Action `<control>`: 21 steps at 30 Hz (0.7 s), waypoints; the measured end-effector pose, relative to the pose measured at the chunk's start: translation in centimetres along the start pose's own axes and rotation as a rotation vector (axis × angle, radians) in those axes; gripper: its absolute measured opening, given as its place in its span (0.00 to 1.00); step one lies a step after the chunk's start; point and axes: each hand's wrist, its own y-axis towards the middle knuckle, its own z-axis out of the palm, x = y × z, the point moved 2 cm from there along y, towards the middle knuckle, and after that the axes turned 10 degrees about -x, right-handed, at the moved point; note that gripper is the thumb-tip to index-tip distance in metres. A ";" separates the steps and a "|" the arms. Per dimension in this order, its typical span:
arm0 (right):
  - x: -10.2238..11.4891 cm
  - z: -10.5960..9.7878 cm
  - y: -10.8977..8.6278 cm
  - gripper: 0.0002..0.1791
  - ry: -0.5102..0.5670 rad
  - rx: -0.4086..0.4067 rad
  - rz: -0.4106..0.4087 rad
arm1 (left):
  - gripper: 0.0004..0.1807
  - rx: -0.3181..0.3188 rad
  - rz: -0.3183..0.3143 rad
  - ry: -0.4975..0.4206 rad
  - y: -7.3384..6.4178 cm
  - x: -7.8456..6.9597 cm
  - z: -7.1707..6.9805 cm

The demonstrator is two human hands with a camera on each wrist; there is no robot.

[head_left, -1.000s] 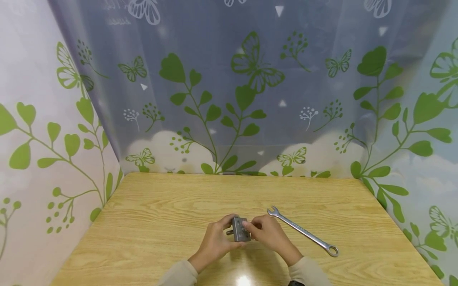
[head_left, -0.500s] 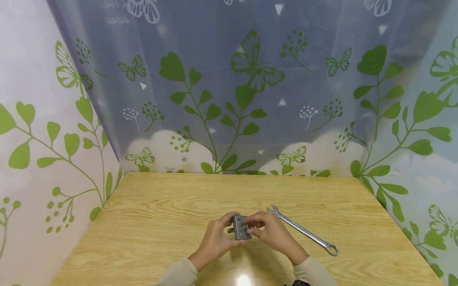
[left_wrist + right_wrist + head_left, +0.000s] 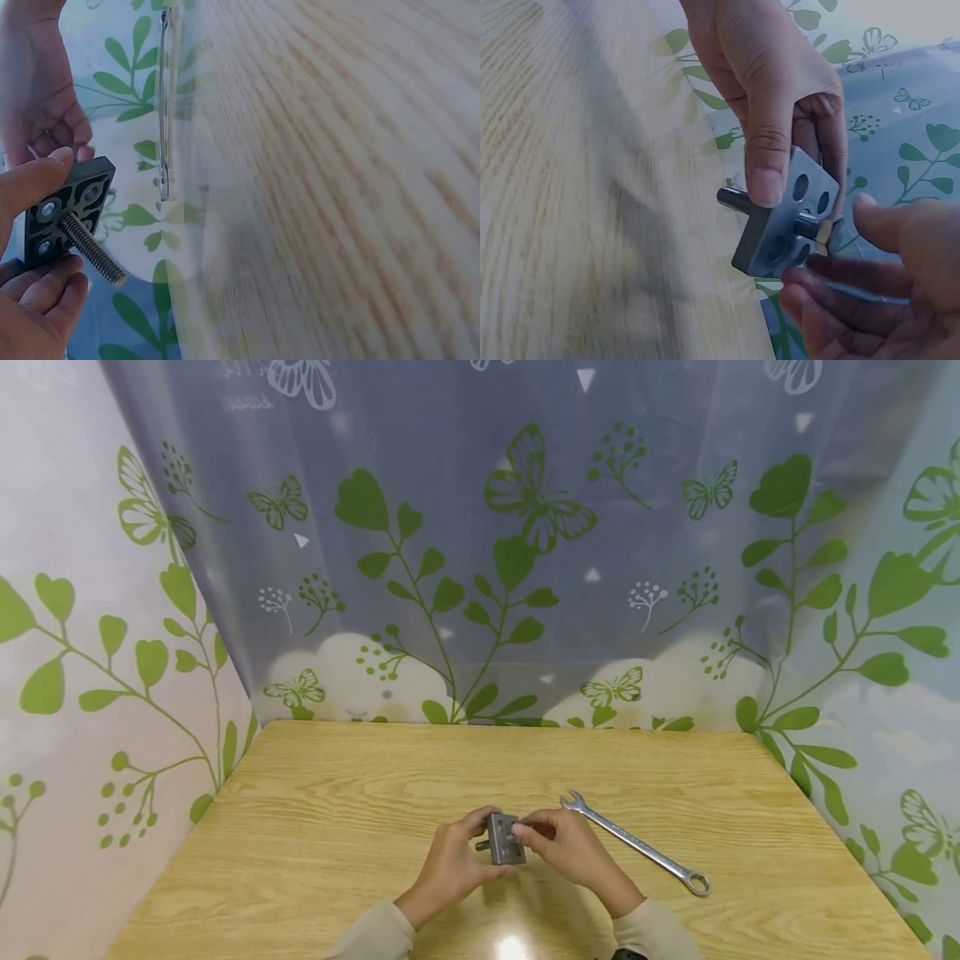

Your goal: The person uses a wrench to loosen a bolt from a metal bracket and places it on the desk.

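Note:
A dark grey square plate (image 3: 504, 840) with several round holes is held upright in the left hand (image 3: 448, 863), thumb on one edge and fingers on the opposite one. Through its middle passes a bolt; the threaded shank (image 3: 94, 251) sticks out on the plate's ribbed side. On the other side is the hex bolt head (image 3: 824, 231). Around this head curl the fingers of the right hand (image 3: 572, 850). In the right wrist view a fingertip lies against the head's lower side, and the thumb tip looks slightly apart. A silver combination wrench (image 3: 637, 845) lies to the right.
Both hands are above a wood-grain table (image 3: 337, 802). The wrench rests on it diagonally, just beyond the right hand. A printed curtain (image 3: 450, 610) with leaves and butterflies stands behind the table and at both sides.
The right hand has shifted its fingers about the bolt head, spreading and then drawing together again. The left hand and the plate have barely moved. The wrench lies where it was.

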 end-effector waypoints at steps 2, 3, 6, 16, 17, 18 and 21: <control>-0.2 0.1 0.0 0.22 -0.013 -0.009 0.029 | 0.36 -0.002 0.001 0.003 0.0 0.0 0.1; -0.3 0.2 0.0 0.23 -0.016 -0.009 0.048 | 0.36 -0.005 0.003 0.007 0.0 -0.1 0.1; -0.4 0.3 -0.1 0.25 -0.034 -0.011 0.075 | 0.36 -0.005 0.006 0.009 0.0 -0.1 0.1; 0.1 0.4 -0.2 0.15 -0.034 -0.019 0.002 | 0.36 0.015 -0.004 0.011 -0.1 -0.1 0.1; 0.2 0.3 -0.2 0.14 -0.021 -0.018 -0.015 | 0.36 0.015 -0.007 0.008 0.0 -0.1 0.1; 0.2 0.3 -0.3 0.12 -0.012 -0.016 -0.034 | 0.36 0.013 -0.009 0.008 0.0 -0.1 0.1; 0.2 0.2 -0.2 0.10 0.011 -0.004 -0.081 | 0.36 0.012 -0.014 0.004 0.0 -0.1 0.0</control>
